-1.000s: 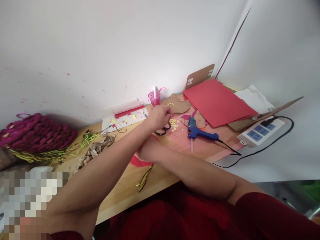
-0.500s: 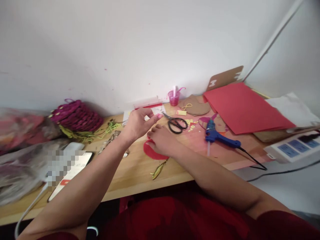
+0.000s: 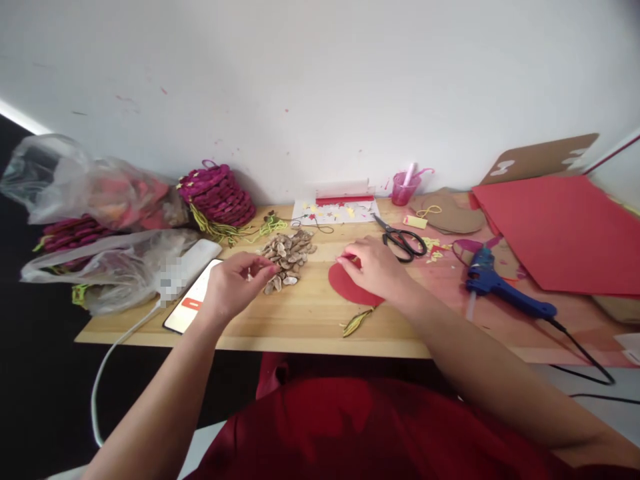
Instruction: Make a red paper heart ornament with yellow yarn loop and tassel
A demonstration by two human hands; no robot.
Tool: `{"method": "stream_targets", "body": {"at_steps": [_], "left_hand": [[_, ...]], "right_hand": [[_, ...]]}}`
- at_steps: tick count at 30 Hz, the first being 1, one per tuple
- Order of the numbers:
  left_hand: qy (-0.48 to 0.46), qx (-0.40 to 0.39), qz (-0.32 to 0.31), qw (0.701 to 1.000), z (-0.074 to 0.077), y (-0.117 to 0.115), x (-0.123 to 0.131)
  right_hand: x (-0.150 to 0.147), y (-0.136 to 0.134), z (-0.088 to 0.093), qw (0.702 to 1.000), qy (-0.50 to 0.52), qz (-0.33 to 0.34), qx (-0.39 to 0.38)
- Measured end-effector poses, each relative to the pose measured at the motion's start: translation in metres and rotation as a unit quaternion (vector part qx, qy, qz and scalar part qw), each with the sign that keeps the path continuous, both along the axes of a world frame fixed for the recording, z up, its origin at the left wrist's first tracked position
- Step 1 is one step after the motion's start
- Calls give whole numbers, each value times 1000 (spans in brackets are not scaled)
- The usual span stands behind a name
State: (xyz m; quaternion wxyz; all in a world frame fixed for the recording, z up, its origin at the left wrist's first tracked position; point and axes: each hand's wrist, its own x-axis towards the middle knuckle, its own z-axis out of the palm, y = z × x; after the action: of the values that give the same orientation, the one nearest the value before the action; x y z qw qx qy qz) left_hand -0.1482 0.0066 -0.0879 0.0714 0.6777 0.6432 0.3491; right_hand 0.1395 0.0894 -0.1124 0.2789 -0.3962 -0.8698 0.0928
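My left hand [image 3: 243, 283] hovers at the near left side of a pile of small tan, shell-like pieces [image 3: 287, 257], thumb and forefinger pressed together. Whether something tiny sits between those fingertips cannot be made out. My right hand [image 3: 375, 267] rests over the right part of a rounded red cutout [image 3: 347, 287], its fingers curled toward the thumb near the cutout's upper edge. What that hand grips, if anything, is hidden. A yellow-and-dark tassel [image 3: 357, 323] sticks out below the red cutout. Black-handled scissors [image 3: 403, 241] lie beyond my right hand.
A blue glue gun [image 3: 510, 297] with a black cord lies at right, beside red sheets [image 3: 545, 230]. Star-strewn white paper [image 3: 333, 212] and a pink cup [image 3: 401, 192] stand along the wall. Leftward are a phone [image 3: 187, 310], a magenta woven piece [image 3: 220, 197] and plastic bags [image 3: 120, 257].
My view has shifted left. My left hand has moved left and nearer, from beside the scissors' tips to the shell-like pile, which now shows more fully. My right hand stays at the red cutout.
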Motion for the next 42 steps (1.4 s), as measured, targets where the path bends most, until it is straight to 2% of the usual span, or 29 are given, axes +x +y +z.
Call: {"method": "stream_targets", "body": {"at_steps": [5,9,14,22,25,28,30,38,42], "left_hand": [[12,-19,-83,996,-37,-17,-6],[58,20,-63,996,-49,-15,-2],[100,85,-83,988,-45,-11,14],[156,23,-80,984,-43,-7,24],[117,1,-62,991,-39,-9,30],[36,-74,-61,995,-37,-11,39],[17,-102,-61,993,-36,-10,44],[77,-28,-25,996,-20,-11,38],[79,-43,-36,995,-23,-13,40]], "right_hand": [[-1,1,-3,1000,0,4,-1],[0,1,-2,1000,2,6,-2],[0,2,-2,1000,3,-3,-8],[-2,0,-5,1000,-9,15,-13],[-1,0,-3,1000,-10,11,-12],[0,1,-1,1000,-8,7,-15],[-1,0,0,1000,-12,12,-21],[-2,-1,0,999,-15,18,-39],[-2,-1,2,999,2,13,-31]]}}
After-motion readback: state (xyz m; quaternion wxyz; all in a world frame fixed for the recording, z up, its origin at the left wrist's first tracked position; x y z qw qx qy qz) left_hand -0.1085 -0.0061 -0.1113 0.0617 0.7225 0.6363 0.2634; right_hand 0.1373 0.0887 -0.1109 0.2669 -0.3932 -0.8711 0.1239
